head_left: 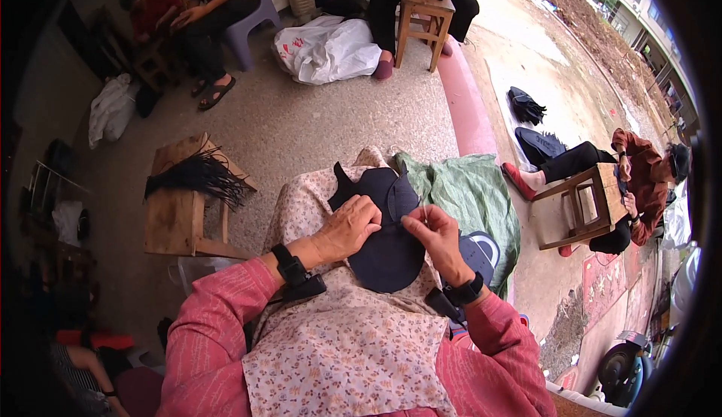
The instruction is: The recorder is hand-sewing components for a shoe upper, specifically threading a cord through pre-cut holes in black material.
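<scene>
Head view: the dark cloth (387, 263) lies on the lap, over the floral apron (346, 364), its rounded end toward the wearer and its other end near the apron's far edge. The left hand (347, 225) rests on the cloth with fingers curled, seeming to press it down; whether it also grips a fold is hidden. The right hand (436, 240) has thumb and forefinger pinched together at the cloth's right edge, on something too small to make out, perhaps a needle or thread.

The work looks partway through. What seems done is the shaping: the near part is neatly rounded and lies flat. What seems left is around the narrow flap (397, 197) at the far end, which overlaps the rest; whether it is fastened cannot be told.

The green cloth (489, 184) spreads beyond the apron's far right corner. On the stool (171, 225), a bundle of black strands (203, 176) hangs over the right edge, apart from both hands.
</scene>
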The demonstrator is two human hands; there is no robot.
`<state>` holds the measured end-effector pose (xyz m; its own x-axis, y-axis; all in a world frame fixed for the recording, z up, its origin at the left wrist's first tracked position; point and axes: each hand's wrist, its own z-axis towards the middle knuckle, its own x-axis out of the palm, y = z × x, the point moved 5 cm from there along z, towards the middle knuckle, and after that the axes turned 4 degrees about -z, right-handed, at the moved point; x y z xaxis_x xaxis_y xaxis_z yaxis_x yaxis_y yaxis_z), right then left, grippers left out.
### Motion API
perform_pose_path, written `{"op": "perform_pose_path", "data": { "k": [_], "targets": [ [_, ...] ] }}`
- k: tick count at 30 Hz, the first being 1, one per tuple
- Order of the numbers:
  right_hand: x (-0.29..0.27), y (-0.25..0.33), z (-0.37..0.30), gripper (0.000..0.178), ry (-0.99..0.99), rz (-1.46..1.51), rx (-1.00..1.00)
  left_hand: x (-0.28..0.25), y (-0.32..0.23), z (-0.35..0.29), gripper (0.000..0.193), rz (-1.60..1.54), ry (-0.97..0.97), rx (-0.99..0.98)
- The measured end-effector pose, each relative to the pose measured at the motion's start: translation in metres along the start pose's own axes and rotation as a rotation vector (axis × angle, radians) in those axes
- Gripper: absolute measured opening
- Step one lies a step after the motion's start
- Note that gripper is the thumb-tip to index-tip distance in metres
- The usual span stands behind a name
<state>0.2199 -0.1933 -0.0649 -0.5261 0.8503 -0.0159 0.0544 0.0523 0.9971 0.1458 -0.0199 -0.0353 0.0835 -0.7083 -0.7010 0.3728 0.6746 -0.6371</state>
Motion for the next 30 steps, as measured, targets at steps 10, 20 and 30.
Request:
{"op": "perform_pose_path", "data": {
  "k": [10, 20, 30],
  "targets": [
    [0.028, 0.025, 0.001, 0.014, 0.140, -0.672, -0.557, -0.006, 0.006, 0.002, 0.018, 0.029, 0.054, 0.047],
    [0.029, 0.024, -0.008, 0.017, 0.121, -0.697, -0.516, 0.004, 0.003, -0.003, 0.023, 0.031, -0.014, 0.060],
    [0.033, 0.031, -0.032, 0.038, 0.511, -1.044, -0.688, 0.010, -0.001, 0.002, 0.012, 0.099, 0.062, 0.096]
  ]
}}
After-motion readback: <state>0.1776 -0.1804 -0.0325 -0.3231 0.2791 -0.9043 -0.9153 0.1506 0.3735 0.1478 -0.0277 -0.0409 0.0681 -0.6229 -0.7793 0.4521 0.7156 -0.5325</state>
